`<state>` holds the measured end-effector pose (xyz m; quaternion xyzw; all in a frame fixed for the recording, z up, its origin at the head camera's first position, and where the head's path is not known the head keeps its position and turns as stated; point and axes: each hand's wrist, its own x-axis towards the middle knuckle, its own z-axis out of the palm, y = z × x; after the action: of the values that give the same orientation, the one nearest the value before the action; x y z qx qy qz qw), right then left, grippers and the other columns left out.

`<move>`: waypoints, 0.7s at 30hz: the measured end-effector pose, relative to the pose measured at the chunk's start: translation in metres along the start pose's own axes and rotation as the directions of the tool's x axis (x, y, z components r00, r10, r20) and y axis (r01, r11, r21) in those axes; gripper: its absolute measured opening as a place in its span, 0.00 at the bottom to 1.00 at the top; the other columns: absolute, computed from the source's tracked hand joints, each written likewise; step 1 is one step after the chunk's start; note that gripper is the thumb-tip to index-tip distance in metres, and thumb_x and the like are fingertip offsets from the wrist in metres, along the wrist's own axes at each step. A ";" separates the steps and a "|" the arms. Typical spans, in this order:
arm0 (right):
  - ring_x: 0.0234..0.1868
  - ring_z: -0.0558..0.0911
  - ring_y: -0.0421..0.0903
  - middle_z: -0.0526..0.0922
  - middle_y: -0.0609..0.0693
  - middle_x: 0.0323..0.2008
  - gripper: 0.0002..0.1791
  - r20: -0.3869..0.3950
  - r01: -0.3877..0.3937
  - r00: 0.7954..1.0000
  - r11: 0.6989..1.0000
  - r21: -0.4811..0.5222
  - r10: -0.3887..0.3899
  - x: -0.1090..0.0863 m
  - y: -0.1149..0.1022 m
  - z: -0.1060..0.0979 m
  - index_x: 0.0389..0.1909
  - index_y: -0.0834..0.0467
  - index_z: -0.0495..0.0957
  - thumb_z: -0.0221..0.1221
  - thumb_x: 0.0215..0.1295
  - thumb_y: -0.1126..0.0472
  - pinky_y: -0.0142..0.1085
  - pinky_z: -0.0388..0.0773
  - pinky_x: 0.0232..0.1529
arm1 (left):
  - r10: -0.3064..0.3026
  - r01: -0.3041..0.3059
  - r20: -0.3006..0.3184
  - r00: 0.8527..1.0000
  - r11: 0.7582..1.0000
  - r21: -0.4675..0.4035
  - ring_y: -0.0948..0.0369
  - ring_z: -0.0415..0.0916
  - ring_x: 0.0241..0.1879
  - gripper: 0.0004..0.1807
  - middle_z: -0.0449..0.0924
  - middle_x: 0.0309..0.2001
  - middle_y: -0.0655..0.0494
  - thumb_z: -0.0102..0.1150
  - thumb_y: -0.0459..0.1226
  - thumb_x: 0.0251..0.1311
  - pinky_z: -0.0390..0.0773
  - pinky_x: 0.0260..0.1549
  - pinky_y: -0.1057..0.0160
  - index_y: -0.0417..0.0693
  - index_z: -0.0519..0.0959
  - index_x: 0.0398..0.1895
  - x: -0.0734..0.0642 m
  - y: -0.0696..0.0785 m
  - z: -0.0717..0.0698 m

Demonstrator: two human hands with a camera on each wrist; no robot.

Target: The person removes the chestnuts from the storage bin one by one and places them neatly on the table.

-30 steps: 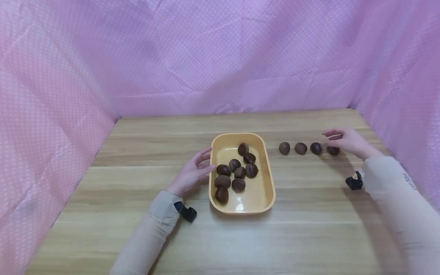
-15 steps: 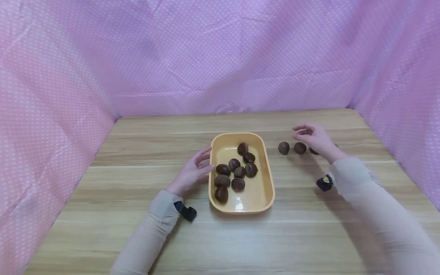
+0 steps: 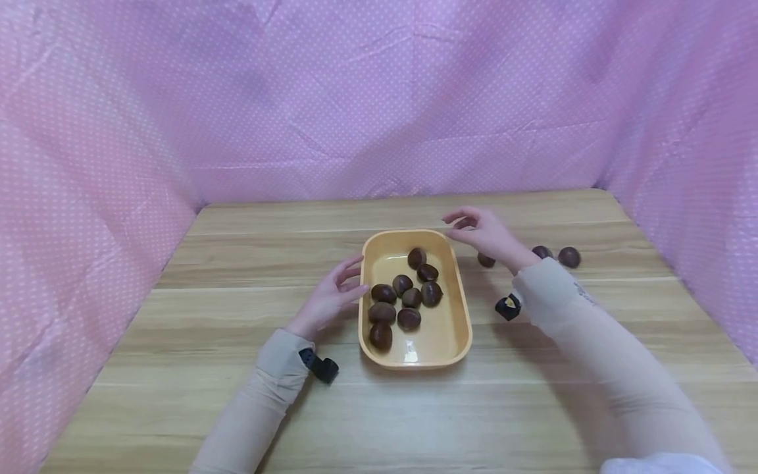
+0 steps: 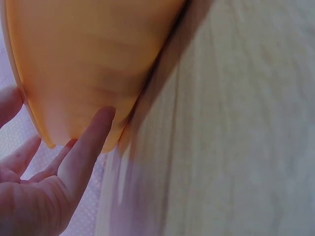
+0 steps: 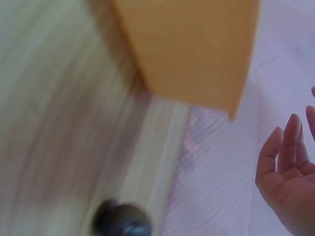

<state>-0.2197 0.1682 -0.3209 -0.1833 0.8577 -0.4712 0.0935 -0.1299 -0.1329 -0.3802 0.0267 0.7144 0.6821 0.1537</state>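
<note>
An orange-yellow plastic tray stands in the middle of the head view with several brown chestnuts inside. My left hand rests against its left side; in the left wrist view, extended fingers touch the outer wall. Past the tray's far right corner, my right hand hovers above the table, fingers loosely bent. No chestnut shows in that hand in the right wrist view. Beneath and behind it lie loose chestnuts, one partly covered by the hand and another in full sight at the right.
A light wood-grain table carries the tray and chestnuts. Pink dotted cloth hangs along the back and both sides. A black strap mount sits at my right wrist, another at my left.
My right hand has travelled left over the row of chestnuts, from its right end to the tray's far right corner. The left hand and the tray have stayed in place.
</note>
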 end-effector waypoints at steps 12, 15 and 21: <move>0.50 0.78 0.53 0.78 0.61 0.51 0.17 0.058 0.137 0.989 0.990 0.026 -0.138 0.020 -0.050 0.021 0.51 0.64 0.76 0.60 0.62 0.62 0.42 0.76 0.51 | -0.008 0.008 -0.003 1.000 1.000 -0.010 0.44 0.63 0.65 0.37 0.57 0.70 0.42 0.55 0.28 0.62 0.80 0.49 0.52 0.52 0.54 0.73 0.000 0.001 0.000; 0.50 0.78 0.52 0.78 0.62 0.52 0.17 0.090 0.150 0.984 0.988 0.034 -0.152 0.022 -0.060 0.029 0.51 0.63 0.76 0.60 0.62 0.62 0.42 0.76 0.52 | -0.009 0.009 -0.006 1.000 1.000 -0.009 0.44 0.64 0.65 0.37 0.57 0.69 0.42 0.55 0.28 0.62 0.80 0.49 0.52 0.53 0.54 0.72 0.000 0.002 0.000; 0.48 0.79 0.51 0.80 0.60 0.49 0.17 0.157 0.182 0.970 0.982 0.045 -0.187 0.025 -0.069 0.047 0.51 0.63 0.76 0.60 0.62 0.61 0.40 0.77 0.50 | -0.009 0.009 -0.004 1.000 1.000 -0.007 0.44 0.64 0.65 0.37 0.58 0.69 0.42 0.55 0.28 0.62 0.80 0.49 0.52 0.53 0.54 0.72 0.000 0.002 0.001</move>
<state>-0.2114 0.0879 -0.2874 -0.2983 0.8194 -0.4743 0.1208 -0.1302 -0.1322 -0.3786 0.0217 0.7126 0.6839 0.1553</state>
